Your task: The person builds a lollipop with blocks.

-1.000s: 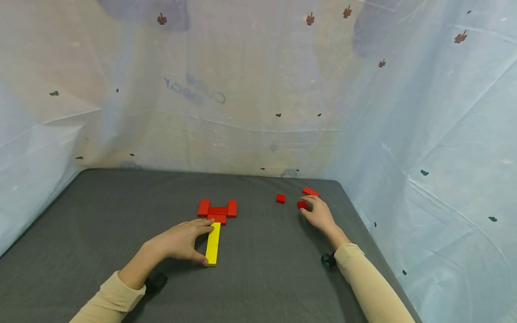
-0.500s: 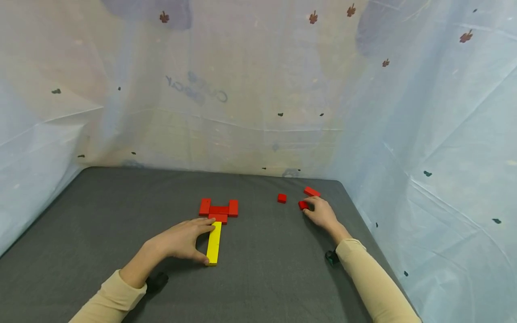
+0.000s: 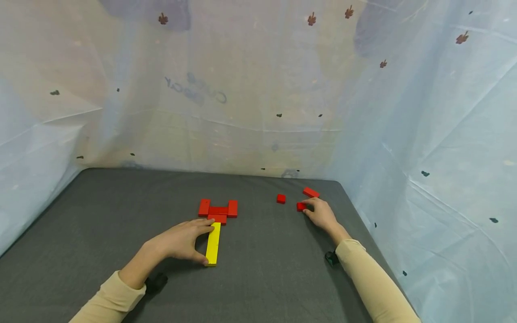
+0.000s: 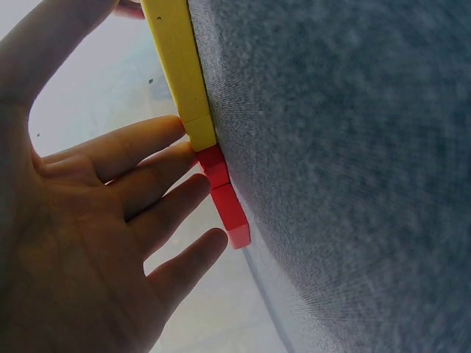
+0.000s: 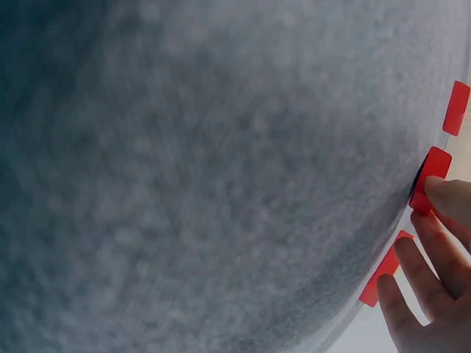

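Note:
A yellow plank-shaped block point(image 3: 213, 244) lies below a group of red blocks point(image 3: 218, 210). My left hand point(image 3: 181, 241) spans the yellow block's left side, thumb at its near end and fingertips at its far end. In the left wrist view those fingers point(image 4: 140, 195) are fairly straight, touching or close to the yellow and red pieces. My right hand point(image 3: 322, 214) pinches a small red block point(image 3: 300, 207) between thumb and finger. The right wrist view shows the thumb on this red block point(image 5: 432, 176), with dark shadow along its edge.
Another small red block point(image 3: 281, 198) lies left of the right hand. Behind that hand lies a longer red block point(image 3: 311, 192). Dark grey cloth point(image 3: 258, 278) covers the table. Pale printed sheeting point(image 3: 242, 89) hangs behind and along the right side.
My right thumb and finger have closed on the small red block, which has shifted slightly left and toward me. The left hand and the yellow block keep their places.

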Motion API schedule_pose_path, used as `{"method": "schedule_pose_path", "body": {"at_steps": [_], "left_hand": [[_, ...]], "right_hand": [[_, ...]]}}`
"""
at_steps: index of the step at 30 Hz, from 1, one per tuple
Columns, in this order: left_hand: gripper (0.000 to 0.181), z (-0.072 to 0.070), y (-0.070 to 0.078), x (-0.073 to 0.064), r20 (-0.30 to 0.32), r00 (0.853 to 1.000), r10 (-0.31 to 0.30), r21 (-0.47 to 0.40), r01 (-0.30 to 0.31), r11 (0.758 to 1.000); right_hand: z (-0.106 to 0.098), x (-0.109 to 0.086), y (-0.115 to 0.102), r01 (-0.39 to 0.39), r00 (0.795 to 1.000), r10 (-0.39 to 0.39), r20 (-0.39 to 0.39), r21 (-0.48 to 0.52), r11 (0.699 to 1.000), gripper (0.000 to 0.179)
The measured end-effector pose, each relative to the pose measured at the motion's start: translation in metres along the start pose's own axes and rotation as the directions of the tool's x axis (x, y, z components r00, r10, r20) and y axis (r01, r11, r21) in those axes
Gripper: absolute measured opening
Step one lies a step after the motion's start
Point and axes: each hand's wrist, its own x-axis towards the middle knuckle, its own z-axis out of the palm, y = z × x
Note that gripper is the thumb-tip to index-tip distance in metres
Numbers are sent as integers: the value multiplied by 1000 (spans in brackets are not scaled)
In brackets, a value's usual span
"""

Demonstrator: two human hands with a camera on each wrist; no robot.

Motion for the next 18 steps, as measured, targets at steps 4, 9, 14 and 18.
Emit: {"method": "schedule_pose_path", "body": {"at_steps": [4,9,14,18], "left_hand": [[100,-1,0,0,3,1000,0,-5,0,1000],[99,-1,1,0,3,1000,-4,-8,4,1000],[99,-1,2,0,2,1000,-5,-10,5,1000],[99,-1,2,0,5,1000,-9,-8,9,1000]], "right_hand": [[0,-1,-7,6,1000,-6,-16,28,1000,34],[1,-1,-17,54,996,-50,-68,57,997,34],[3,1,-30,87,991,-76,-113,91,992,35],[5,4,-44,96,988,-79,-135,128,987,35]]}}
